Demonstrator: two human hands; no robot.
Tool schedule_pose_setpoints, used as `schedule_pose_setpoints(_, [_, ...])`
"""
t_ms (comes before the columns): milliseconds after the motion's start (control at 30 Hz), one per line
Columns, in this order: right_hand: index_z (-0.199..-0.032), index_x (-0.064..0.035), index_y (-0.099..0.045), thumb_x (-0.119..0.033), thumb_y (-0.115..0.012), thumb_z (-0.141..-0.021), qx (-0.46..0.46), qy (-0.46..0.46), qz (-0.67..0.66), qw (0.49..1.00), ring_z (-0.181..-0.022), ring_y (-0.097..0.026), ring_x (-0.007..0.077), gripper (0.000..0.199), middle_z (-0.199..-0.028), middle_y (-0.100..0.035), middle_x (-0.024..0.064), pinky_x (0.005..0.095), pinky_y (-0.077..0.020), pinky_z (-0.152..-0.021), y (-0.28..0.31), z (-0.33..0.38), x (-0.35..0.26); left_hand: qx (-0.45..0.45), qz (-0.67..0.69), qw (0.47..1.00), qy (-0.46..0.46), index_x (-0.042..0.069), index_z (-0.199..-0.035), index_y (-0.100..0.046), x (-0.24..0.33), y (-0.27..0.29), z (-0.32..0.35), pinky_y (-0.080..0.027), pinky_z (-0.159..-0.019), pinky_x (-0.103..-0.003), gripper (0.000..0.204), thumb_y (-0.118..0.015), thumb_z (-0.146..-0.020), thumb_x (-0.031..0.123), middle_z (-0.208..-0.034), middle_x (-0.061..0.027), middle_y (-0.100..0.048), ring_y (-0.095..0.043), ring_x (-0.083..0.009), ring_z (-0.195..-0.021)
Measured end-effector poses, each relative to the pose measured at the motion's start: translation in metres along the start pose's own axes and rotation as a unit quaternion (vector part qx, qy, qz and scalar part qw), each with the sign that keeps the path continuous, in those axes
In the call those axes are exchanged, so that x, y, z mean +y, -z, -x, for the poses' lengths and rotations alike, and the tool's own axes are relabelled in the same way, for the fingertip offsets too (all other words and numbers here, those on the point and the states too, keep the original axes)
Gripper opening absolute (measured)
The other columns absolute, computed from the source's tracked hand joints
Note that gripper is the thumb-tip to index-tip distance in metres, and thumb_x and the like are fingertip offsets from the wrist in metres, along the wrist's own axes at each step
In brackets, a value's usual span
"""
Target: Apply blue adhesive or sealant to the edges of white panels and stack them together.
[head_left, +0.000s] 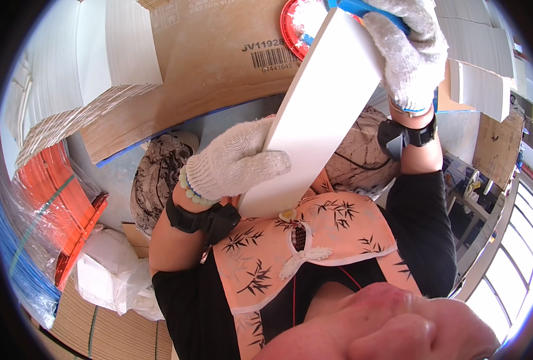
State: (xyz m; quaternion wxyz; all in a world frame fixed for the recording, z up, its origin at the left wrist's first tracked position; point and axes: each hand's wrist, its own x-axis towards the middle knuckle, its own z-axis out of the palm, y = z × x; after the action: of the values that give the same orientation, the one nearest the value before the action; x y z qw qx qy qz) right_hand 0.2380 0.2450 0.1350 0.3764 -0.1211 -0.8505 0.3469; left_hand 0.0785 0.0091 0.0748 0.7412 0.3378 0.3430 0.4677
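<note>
A long white board (pixel 320 114) slants across my lap, its near end against my peach apron (pixel 350 222). My left hand (pixel 233 161), in a pale knitted glove, is closed around the board's left edge, thumb lying on the face. At the far end, my gloved right hand (pixel 410 60) curls around a blue tool (pixel 371 11) that lies along the board's end. Its exact kind cannot be made out, as the fingers and the picture's edge hide part of it. Behind the board's far end is a round red container (pixel 286 30) with white material and a bit of blue in it.
A large brown carton (pixel 212 78) lies in front of me. Stacks of white boards (pixel 92 54) stand at the left, and more white boards (pixel 479 45) at the right. Orange-red wrapped pieces (pixel 50 204) and a white plastic bag (pixel 107 270) are at the lower left.
</note>
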Motion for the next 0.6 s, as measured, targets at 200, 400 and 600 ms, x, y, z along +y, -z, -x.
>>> schedule_pose_setpoints(200, [-0.104, 0.0016, -0.069, 0.004, -0.064, -0.082, 0.010, -0.017, -0.052, 0.998, -0.098, -0.063, 0.0234, 0.023, -0.105, -0.066, 0.0129, 0.0331, -0.0488, -0.088, 0.002, 0.000, 0.003, 0.003, -0.005, 1.000, 0.004, -0.001, -0.143, -0.049, 0.001, -0.001, -0.001, -0.049, -0.095, -0.031, 0.056, -0.064, -0.096, 0.026, -0.122, -0.0088, -0.065, -0.059, -0.0144, -0.109])
schedule_pose_setpoints(400, [-0.106, 0.0022, -0.068, 0.003, -0.064, -0.085, 0.008, -0.086, -0.025, 0.996, -0.097, -0.063, 0.0233, 0.022, -0.105, -0.066, 0.0125, 0.0334, -0.0491, -0.088, -0.008, -0.001, -0.008, 0.009, -0.003, 1.000, 0.007, -0.001, -0.141, -0.051, 0.002, -0.002, -0.001, -0.049, -0.094, -0.031, 0.054, -0.063, -0.096, 0.025, -0.121, -0.0095, -0.065, -0.059, -0.0150, -0.109])
schedule_pose_setpoints(600, [-0.107, 0.0025, -0.067, 0.004, -0.063, -0.086, -0.001, -0.031, -0.073, 0.997, -0.097, -0.064, 0.0208, 0.022, -0.104, -0.066, 0.0119, 0.0322, -0.0499, -0.086, 0.001, -0.002, -0.003, 0.005, -0.016, 1.000, -0.002, -0.001, -0.141, -0.051, 0.002, -0.002, -0.002, -0.049, -0.095, -0.032, 0.052, -0.062, -0.097, 0.024, -0.121, -0.0092, -0.065, -0.058, -0.0149, -0.110])
